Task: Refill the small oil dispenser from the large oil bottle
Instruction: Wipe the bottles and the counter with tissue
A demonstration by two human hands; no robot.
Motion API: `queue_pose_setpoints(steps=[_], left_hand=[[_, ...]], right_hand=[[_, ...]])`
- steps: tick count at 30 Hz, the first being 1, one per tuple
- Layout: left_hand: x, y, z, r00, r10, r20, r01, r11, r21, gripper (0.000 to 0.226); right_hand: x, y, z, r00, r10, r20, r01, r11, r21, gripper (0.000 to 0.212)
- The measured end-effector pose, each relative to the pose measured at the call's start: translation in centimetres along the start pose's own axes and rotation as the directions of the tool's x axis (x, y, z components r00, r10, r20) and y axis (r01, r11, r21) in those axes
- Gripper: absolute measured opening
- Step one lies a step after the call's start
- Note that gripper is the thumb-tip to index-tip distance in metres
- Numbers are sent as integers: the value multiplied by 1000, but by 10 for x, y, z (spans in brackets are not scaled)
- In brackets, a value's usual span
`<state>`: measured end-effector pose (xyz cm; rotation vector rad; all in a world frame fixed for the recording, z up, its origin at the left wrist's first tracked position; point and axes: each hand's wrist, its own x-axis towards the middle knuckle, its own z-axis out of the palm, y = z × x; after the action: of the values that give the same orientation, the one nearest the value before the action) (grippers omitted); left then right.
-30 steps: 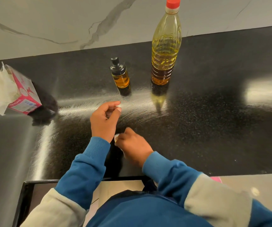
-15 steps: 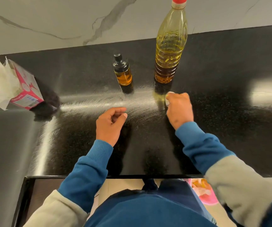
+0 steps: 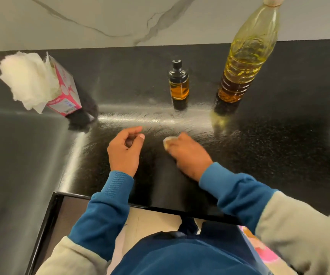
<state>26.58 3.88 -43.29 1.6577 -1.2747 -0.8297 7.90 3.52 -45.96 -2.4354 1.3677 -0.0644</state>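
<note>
Small oil dispenser (image 3: 178, 82) stands upright on the black countertop (image 3: 279, 147), mid-back, black cap on, amber oil filling roughly the lower half of the glass. Large oil bottle (image 3: 245, 62) stands upright to its right, well apart from it, red cap partly cut off by the frame edge. Clear plastic, yellow oil up to about the shoulder, looks darker near the base. Both reflect in the glossy top.

Right hand (image 3: 188, 153) is in front of the dispenser, nearer the counter edge, knuckles up, fingers curled over a small pale wad (image 3: 169, 140) pressed to the surface; only the wad's tip shows, material unclear, hand slightly blurred. Left hand (image 3: 124, 151) is just left of it, apart from it, fingers loosely curled, thumb near the index finger; nothing visible in it. Neither hand touches dispenser or bottle.

Pink tissue box (image 3: 65, 92) sits far left, tilted, a white tissue (image 3: 29, 80) billowing out of the top. Marble-look wall (image 3: 100, 16) behind the counter. Blue sleeves with grey upper arms.
</note>
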Motion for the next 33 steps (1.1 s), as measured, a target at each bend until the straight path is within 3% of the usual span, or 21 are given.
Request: queue_pose_setpoints(steps=[3,7,12,15,17,21,24,27,31,33], left_hand=[[5,-12,-16,997,-47,-69,46,999,-18,28],[12,-18,-31,987,-66,-149,60,997,-39,23],[21,-15,-40,983,-72,-168,64,996,-55,19],[22,-13,-41,982,-74,-175,64,996,-63,17],[22,-14,-42,980,-67,-189,54,996,-73,19],[19,-20,-46,976,-81,-200,65,994,-85,21],[14,-27,-46,979,-85,-184,76,996,-57,19],[9,-31,-47,980,-84,-178,79,996,-34,20],[12,-32,-51,972,-93,-216,91,996,-18,21],[16,-34,-57,966,-92,-240,92,996,-12,20]], right_hand=[[19,18,-14,976,201,-87,-198,979,41,30],[59,-9,-13,971,225,-79,-225,974,9,34],[64,-83,6,998,-54,-10,54,998,12,33],[28,-98,15,945,-327,14,326,944,42,18],[6,-91,16,908,-415,58,410,909,78,13],[6,-59,7,950,-288,118,285,958,39,19],[42,-37,-1,997,-72,-16,73,995,72,25],[88,-30,-9,992,75,-97,-65,993,99,26],[130,-58,-10,992,87,-96,-75,990,121,22],[132,-84,-6,999,-27,-39,31,993,115,24]])
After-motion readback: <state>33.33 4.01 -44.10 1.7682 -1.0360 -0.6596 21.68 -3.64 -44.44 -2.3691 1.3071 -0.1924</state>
